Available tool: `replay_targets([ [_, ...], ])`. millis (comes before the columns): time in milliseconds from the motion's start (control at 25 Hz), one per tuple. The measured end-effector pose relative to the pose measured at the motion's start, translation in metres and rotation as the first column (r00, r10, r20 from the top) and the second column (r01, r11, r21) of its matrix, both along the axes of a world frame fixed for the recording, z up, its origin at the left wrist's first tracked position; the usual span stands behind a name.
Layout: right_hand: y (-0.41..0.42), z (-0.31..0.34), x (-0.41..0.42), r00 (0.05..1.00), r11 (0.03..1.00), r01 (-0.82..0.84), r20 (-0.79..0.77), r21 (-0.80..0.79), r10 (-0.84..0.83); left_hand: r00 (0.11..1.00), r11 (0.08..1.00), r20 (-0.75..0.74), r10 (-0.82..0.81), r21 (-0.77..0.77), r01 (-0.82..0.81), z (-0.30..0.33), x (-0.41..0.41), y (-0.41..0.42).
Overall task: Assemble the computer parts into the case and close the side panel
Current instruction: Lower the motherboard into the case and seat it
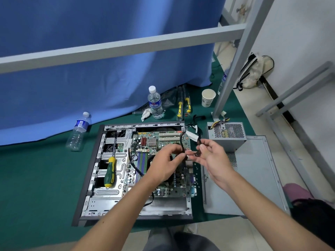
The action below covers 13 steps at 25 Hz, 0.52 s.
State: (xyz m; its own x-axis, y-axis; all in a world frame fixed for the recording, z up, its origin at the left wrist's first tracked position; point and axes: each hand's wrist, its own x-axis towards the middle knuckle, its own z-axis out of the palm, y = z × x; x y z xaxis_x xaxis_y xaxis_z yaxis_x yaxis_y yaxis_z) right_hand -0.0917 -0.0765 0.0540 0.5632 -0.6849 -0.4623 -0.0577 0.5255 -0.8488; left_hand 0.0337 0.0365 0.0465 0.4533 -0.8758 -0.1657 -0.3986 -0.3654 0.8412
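Above open case (pixel 101 180), lying flat on green mat (pixel 36 178): my left hand (pixel 163 164) pinches black cable (pixel 181 142), grip curled tight round it. My right hand (pixel 211 156) pinches same cable's other stretch near small black connector (detail too small to tell). Motherboard (pixel 163 140) seated inside case. Green-yellow screwdriver (pixel 110 172) rests on drive bay. Power supply (pixel 227 134) stands just right of case, on edge of side panel (pixel 253 178) lying flat. Two water bottles (pixel 155 103) behind case.
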Motion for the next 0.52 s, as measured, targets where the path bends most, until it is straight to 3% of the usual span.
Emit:
replay_targets([
  [240, -0.001, 0.004, -0.007, 0.988, 0.986, -0.152, -0.035, -0.068, 0.15, 0.934, 0.989, -0.337, 0.12, -0.042, -0.143, 0.008, 0.005, 0.009],
  [360, -0.001, 0.003, -0.008, 0.957, 0.945, -0.283, -0.121, -0.162, 0.265, 0.881, 0.983, -0.444, 0.166, 0.006, -0.182, 0.005, 0.005, 0.014],
  [520, 0.0, 0.001, -0.004, 0.925, 0.918, -0.323, -0.281, -0.229, 0.255, 0.835, 0.977, -0.512, 0.202, 0.049, -0.206, 0.001, 0.011, 0.022],
])
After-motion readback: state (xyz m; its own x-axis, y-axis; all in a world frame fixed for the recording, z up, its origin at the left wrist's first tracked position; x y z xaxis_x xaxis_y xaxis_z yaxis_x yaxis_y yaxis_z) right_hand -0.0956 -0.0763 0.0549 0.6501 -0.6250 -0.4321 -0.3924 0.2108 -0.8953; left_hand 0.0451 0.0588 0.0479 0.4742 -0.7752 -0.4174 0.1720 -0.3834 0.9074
